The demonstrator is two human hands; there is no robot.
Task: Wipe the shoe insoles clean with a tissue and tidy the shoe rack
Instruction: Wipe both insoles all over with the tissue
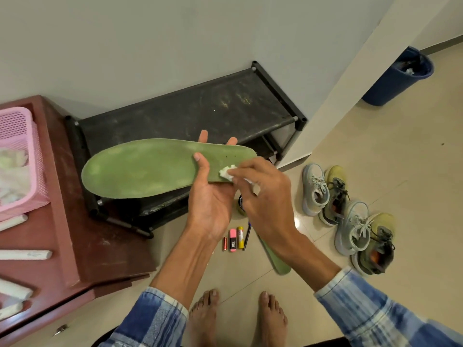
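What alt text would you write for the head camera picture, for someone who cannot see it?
Seen from above, a person's left hand holds a green insole while the right hand presses a wad of white tissue near one end. Behind it stands a dusty black shoe rack; four sneakers and a second insole lie on the tiled floor.

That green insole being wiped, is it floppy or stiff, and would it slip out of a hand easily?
Probably fairly stiff: the left hand grips the green insole near one end, yet the rest juts out without drooping. Likely light, since that hand alone seems to support it. Its matte, fuzzy-looking face suggests little slipperiness.
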